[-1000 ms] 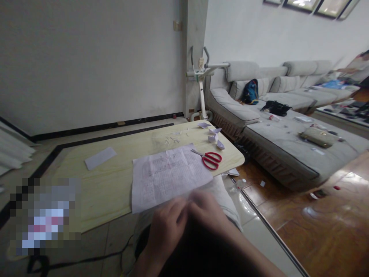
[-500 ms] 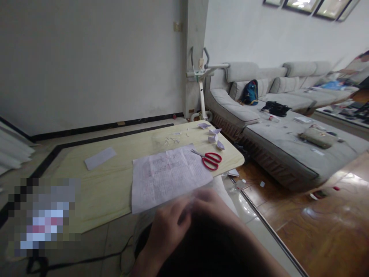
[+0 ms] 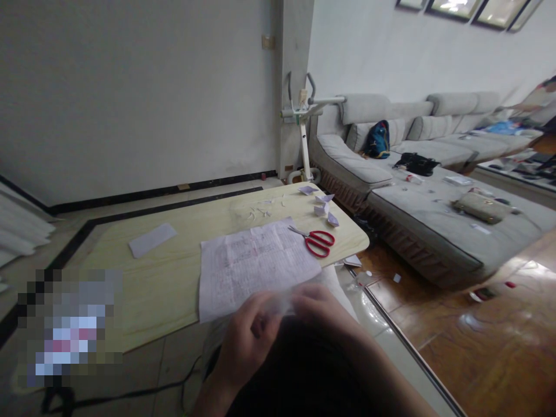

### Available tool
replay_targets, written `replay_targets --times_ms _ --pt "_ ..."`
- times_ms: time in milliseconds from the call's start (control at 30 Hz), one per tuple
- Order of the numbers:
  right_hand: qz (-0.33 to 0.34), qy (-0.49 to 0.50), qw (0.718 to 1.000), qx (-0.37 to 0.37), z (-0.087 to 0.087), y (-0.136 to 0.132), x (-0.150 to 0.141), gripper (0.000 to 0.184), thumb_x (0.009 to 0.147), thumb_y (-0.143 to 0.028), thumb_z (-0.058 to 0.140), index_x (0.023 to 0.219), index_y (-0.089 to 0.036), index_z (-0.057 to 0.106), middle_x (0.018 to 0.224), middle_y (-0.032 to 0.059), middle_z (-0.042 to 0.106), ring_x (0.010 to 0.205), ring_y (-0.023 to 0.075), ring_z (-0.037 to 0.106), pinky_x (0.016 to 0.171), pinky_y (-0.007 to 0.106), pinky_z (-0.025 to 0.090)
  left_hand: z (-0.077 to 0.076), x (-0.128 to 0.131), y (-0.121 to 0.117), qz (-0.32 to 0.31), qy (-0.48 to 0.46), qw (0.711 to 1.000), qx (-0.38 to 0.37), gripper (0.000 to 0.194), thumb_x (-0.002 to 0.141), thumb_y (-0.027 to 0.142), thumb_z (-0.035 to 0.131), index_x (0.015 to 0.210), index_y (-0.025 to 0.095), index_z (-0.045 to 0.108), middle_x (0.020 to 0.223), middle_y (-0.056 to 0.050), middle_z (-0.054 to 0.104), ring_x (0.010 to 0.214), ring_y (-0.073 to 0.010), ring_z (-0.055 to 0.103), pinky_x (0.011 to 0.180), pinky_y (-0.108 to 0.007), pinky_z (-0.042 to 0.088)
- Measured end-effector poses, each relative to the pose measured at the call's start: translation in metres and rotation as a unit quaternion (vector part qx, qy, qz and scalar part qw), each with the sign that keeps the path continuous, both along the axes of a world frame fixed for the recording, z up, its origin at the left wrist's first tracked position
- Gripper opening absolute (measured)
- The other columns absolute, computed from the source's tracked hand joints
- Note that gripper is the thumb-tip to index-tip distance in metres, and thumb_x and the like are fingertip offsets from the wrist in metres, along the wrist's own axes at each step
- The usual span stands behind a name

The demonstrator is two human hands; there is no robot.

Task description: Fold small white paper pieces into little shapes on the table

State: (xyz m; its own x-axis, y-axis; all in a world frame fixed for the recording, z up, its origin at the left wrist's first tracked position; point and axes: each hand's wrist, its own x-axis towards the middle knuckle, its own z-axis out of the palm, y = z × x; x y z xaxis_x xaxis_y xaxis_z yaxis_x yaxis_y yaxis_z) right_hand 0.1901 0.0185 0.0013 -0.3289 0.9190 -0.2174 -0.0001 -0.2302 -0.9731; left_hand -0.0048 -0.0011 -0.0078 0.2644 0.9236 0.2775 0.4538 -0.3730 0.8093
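Close to my lap, my left hand (image 3: 248,327) and my right hand (image 3: 318,304) come together with curled fingers. Pinched between them is a small, pale, blurred piece of paper (image 3: 283,301), whose shape I cannot make out. Just beyond lies a creased sheet of paper (image 3: 252,260) covered in writing, overhanging the near edge of the table (image 3: 160,301). Red-handled scissors (image 3: 319,242) rest partly on its right corner, blades apart. Several folded paper pieces (image 3: 321,208) stand at the table's far right, beside thin paper scraps (image 3: 260,211).
A folded paper (image 3: 153,239) lies on the left of the table. A pixelated device (image 3: 69,330) stands at the lower left, with a black cable (image 3: 130,397) below. To the right are a grey sofa (image 3: 425,226) with bags, and a clear bottle (image 3: 362,279) on the floor.
My hands have shifted slightly apart, the left one a little to the left, and more of the pale paper shows between them. The things on the table have stayed put.
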Motion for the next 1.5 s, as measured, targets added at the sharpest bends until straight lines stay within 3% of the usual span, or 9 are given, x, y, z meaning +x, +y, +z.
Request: replay_targets --times_ms 167,300,433,700,800,900,1100,1367,1500 --pt "-0.051 0.134 0.988 -0.056 -0.01 -0.002 -0.007 0.029 0.076 -0.039 0.066 0.066 -0.015 0.055 0.051 -0.0046 0.048 0.044 0.0065 0.038 0.043 0.02 0.025 -0.007 -0.003 0.002 0.005 -0.153 0.969 -0.195 0.033 0.085 0.038 0.054 0.11 0.017 0.061 0.064 0.0 0.064 0.056 -0.0139 0.06 0.051 -0.023 0.048" --pt "-0.046 0.216 0.972 -0.08 -0.017 -0.004 -0.014 0.032 0.074 -0.044 0.07 0.069 -0.016 0.055 0.054 -0.0041 0.047 0.047 0.007 0.038 0.047 0.021 0.029 -0.01 0.007 0.003 0.013 -0.277 0.921 -0.275 0.034 0.084 0.04 0.055 0.107 0.015 0.061 0.055 0.002 0.058 0.048 -0.011 0.052 0.045 -0.02 0.04" --pt "-0.029 0.239 0.967 -0.083 -0.019 -0.006 -0.019 0.032 0.075 -0.045 0.069 0.073 -0.017 0.056 0.061 -0.0017 0.051 0.051 0.0092 0.041 0.051 0.024 0.033 -0.01 0.016 0.002 0.023 -0.351 0.889 -0.292 0.027 0.082 0.039 0.061 0.094 0.015 0.062 0.055 0.004 0.055 0.046 -0.0077 0.046 0.043 -0.018 0.036" --pt "-0.005 0.215 0.974 -0.071 -0.017 -0.011 -0.027 0.037 0.068 -0.047 0.074 0.076 -0.015 0.059 0.056 -0.0036 0.048 0.051 0.0089 0.041 0.05 0.023 0.03 -0.003 0.02 0.002 0.073 -0.416 0.864 -0.275 0.027 0.08 0.043 0.062 0.071 0.019 0.056 0.054 0.003 0.053 0.043 -0.0078 0.046 0.039 -0.019 0.035" --pt "0.008 0.172 0.984 -0.052 -0.015 -0.011 -0.025 0.031 0.071 -0.042 0.073 0.078 -0.014 0.061 0.059 -0.0028 0.052 0.053 0.0095 0.045 0.052 0.023 0.033 -0.002 0.021 0.001 0.064 -0.427 0.857 -0.28 0.026 0.082 0.043 0.059 0.07 0.02 0.056 0.053 0.003 0.052 0.04 -0.008 0.044 0.037 -0.02 0.033" --pt "0.011 0.103 0.995 0.004 -0.009 -0.009 -0.017 0.025 0.072 -0.036 0.072 0.083 -0.016 0.062 0.072 0.0001 0.06 0.068 0.0135 0.054 0.063 0.026 0.041 -0.003 0.021 -0.001 0.06 -0.43 0.849 -0.302 0.022 0.083 0.04 0.059 0.073 0.02 0.055 0.051 0.006 0.05 0.039 -0.0068 0.043 0.037 -0.017 0.031" --pt "-0.044 -0.069 0.977 0.195 0.006 -0.009 -0.008 0.019 0.077 -0.031 0.068 0.089 -0.018 0.062 0.078 0.0006 0.059 0.075 0.0157 0.055 0.07 0.028 0.044 0.003 0.022 -0.006 0.03 -0.301 0.903 -0.304 0.021 0.086 0.038 0.054 0.08 0.018 0.058 0.05 0.005 0.055 0.044 -0.0083 0.05 0.043 -0.017 0.039" --pt "-0.038 -0.131 0.95 0.281 0.009 -0.016 -0.015 0.008 0.083 -0.022 0.061 0.078 -0.017 0.064 0.073 0.0023 0.065 0.069 0.0151 0.06 0.067 0.027 0.047 0.006 0.022 -0.008 0.038 -0.239 0.932 -0.271 0.02 0.085 0.035 0.051 0.072 0.019 0.053 0.055 0.006 0.052 0.05 -0.0102 0.052 0.047 -0.019 0.042" --pt "-0.06 -0.171 0.914 0.363 0.009 -0.019 -0.016 0.005 0.082 -0.017 0.06 0.078 -0.017 0.063 0.073 0.0024 0.064 0.068 0.0142 0.058 0.065 0.026 0.047 0.006 0.021 -0.008 0.05 -0.17 0.966 -0.19 0.021 0.085 0.032 0.047 0.069 0.019 0.051 0.057 0.005 0.049 0.053 -0.0112 0.051 0.05 -0.02 0.041"
